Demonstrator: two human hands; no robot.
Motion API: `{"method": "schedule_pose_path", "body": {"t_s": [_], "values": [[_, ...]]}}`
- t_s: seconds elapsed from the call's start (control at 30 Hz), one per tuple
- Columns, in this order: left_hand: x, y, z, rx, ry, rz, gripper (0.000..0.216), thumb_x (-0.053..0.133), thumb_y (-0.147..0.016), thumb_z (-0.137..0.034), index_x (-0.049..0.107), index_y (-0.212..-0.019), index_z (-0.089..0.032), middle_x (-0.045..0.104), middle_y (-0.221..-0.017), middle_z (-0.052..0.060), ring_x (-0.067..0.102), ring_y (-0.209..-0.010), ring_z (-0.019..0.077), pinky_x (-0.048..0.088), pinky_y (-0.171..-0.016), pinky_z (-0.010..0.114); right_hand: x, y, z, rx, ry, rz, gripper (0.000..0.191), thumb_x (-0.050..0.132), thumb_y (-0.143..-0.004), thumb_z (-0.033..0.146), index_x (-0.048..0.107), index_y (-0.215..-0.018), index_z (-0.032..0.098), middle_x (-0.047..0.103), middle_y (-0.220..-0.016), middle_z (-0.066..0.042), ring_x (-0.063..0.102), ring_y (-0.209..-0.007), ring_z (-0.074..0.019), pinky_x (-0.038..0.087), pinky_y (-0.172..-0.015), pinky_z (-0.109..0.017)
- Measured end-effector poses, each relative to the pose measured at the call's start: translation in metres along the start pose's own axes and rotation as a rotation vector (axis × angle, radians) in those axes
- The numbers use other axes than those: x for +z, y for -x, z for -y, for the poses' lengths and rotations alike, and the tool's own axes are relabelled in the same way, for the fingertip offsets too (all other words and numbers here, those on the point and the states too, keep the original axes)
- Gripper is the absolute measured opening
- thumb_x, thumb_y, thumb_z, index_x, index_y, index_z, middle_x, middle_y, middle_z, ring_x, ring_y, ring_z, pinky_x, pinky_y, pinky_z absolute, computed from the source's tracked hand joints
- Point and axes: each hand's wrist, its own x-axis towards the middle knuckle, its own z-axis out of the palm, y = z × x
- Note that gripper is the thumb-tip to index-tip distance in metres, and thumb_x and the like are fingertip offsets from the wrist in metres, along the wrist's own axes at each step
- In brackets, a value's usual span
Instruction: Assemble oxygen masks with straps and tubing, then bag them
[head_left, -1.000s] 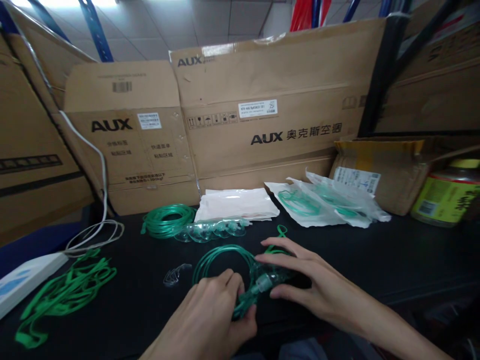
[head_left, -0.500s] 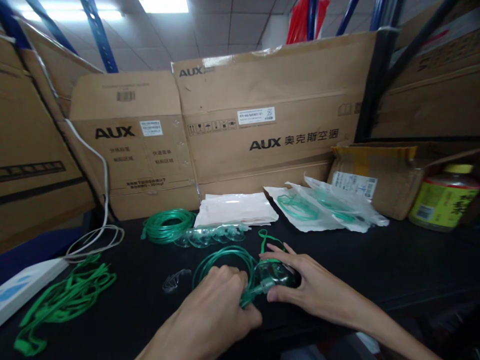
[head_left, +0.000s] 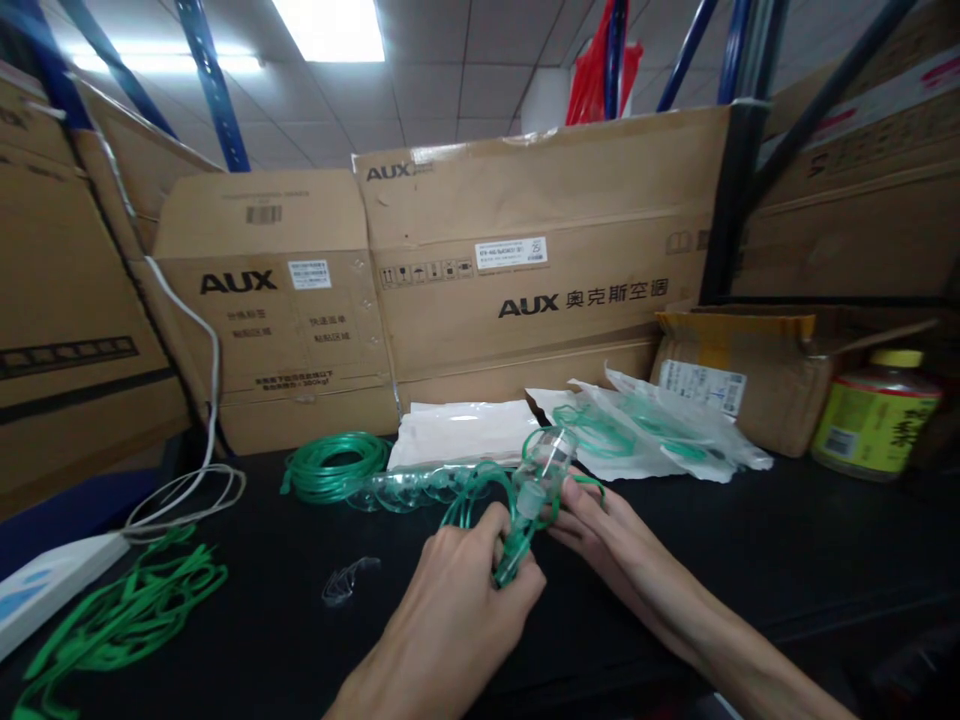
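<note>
A clear green oxygen mask (head_left: 550,462) is raised above the black table, its narrow connector end pointing down toward me. My left hand (head_left: 469,575) is closed around the green tubing (head_left: 480,485), just below that connector; loops of it hang behind my knuckles. My right hand (head_left: 600,525) grips the mask's right side with the thumb in front, its other fingers partly hidden. A green elastic strap (head_left: 592,483) loops beside the right thumb. Behind the hands lies a row of clear masks (head_left: 409,488), next to a coil of green tubing (head_left: 335,467).
White pouches (head_left: 465,432) lie against the cardboard, and filled pouches (head_left: 645,430) sit to their right. Green straps (head_left: 127,610) are heaped at left near a white power strip (head_left: 67,580). Small clear pieces (head_left: 349,582) lie centre-left. A yellow-labelled jar (head_left: 874,420) stands right.
The mask has been lifted and turned upward, with both hands still on it. The tubing loops have come up off the table with my left hand.
</note>
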Motion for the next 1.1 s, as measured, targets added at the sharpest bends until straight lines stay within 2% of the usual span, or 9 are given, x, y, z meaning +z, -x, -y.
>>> {"method": "schedule_pose_path", "body": {"t_s": [0.2,0.33,0.4,0.53,0.63,0.73,0.83,0.93,1.1], "values": [[0.023,-0.01,-0.012,0.08,0.061,-0.025,0.023,0.052,-0.091,-0.025,0.066,-0.107,-0.016,0.076,-0.094,0.011,0.074,-0.086,0.0284,0.053,-0.075,0.036,0.029,0.008,0.013,0.032,-0.006,-0.054,0.05,0.077,-0.081,0.051,0.067,-0.121,0.022,0.071,-0.125,-0.009,0.061,-0.124,-0.027,0.044,-0.11,-0.04],[0.032,-0.007,-0.02,0.131,0.082,0.006,0.033,0.059,-0.09,-0.024,0.064,-0.12,-0.012,0.07,-0.122,0.017,0.067,-0.111,0.0315,0.052,-0.094,0.042,0.025,-0.001,0.009,0.106,0.002,-0.159,0.048,0.077,-0.081,0.05,0.068,-0.116,0.019,0.072,-0.123,-0.01,0.065,-0.119,-0.0273,0.051,-0.101,-0.037],[0.028,-0.004,-0.021,0.151,0.078,0.014,0.035,0.063,-0.09,-0.028,0.065,-0.124,-0.016,0.068,-0.127,0.014,0.065,-0.115,0.031,0.052,-0.097,0.043,0.017,-0.004,0.006,0.137,-0.006,-0.21,0.045,0.076,-0.082,0.05,0.07,-0.112,0.018,0.073,-0.119,-0.009,0.068,-0.113,-0.026,0.055,-0.095,-0.034],[0.005,-0.007,-0.01,0.177,0.026,-0.141,0.022,0.059,-0.095,-0.035,0.072,-0.109,-0.025,0.072,-0.111,0.005,0.07,-0.098,0.0243,0.054,-0.087,0.037,0.001,-0.01,0.008,0.138,-0.028,-0.166,0.033,0.079,-0.08,0.044,0.071,-0.099,0.018,0.076,-0.097,-0.005,0.072,-0.086,-0.0181,0.058,-0.075,-0.027],[-0.02,-0.024,0.008,0.161,-0.092,-0.285,0.041,0.061,-0.093,-0.043,0.063,-0.128,-0.02,0.066,-0.123,0.009,0.068,-0.094,0.0252,0.052,-0.084,0.038,-0.006,-0.02,0.02,0.165,0.038,0.045,0.027,0.078,-0.082,0.04,0.069,-0.091,0.016,0.071,-0.073,-0.001,0.067,-0.061,-0.0131,0.056,-0.063,-0.026],[-0.039,-0.047,0.027,0.248,-0.102,-0.114,0.053,0.064,-0.09,-0.047,0.058,-0.136,-0.022,0.069,-0.123,0.008,0.067,-0.092,0.0236,0.049,-0.085,0.034,-0.006,-0.037,0.031,0.209,0.104,0.253,0.025,0.072,-0.086,0.036,0.066,-0.078,0.013,0.06,-0.054,0.003,0.056,-0.047,-0.0091,0.055,-0.061,-0.027],[-0.047,-0.064,0.041,0.296,-0.062,0.048,0.035,0.059,-0.094,-0.045,0.073,-0.115,-0.021,0.075,-0.099,0.004,0.066,-0.085,0.0196,0.046,-0.077,0.027,-0.002,-0.054,0.034,0.257,0.088,0.332,0.02,0.073,-0.085,0.03,0.063,-0.078,0.014,0.056,-0.059,0.006,0.039,-0.039,-0.0028,0.045,-0.045,-0.02],[-0.044,-0.068,0.047,0.305,-0.053,0.012,0.024,0.061,-0.094,-0.036,0.076,-0.103,-0.02,0.073,-0.085,0.001,0.063,-0.079,0.0165,0.042,-0.071,0.023,0.0,-0.062,0.03,0.246,0.064,0.313,0.025,0.073,-0.086,0.037,0.06,-0.086,0.016,0.056,-0.072,0.006,0.028,-0.04,0.0003,0.026,-0.036,-0.013],[-0.033,-0.065,0.05,0.293,-0.01,-0.067,0.019,0.066,-0.09,-0.031,0.074,-0.101,-0.018,0.067,-0.078,-0.002,0.058,-0.069,0.0131,0.039,-0.066,0.022,-0.005,-0.059,0.028,0.247,0.016,0.294,0.042,0.055,-0.091,0.062,0.056,-0.09,0.02,0.057,-0.074,0.005,0.025,-0.039,-0.0011,0.019,-0.034,-0.013]]}}
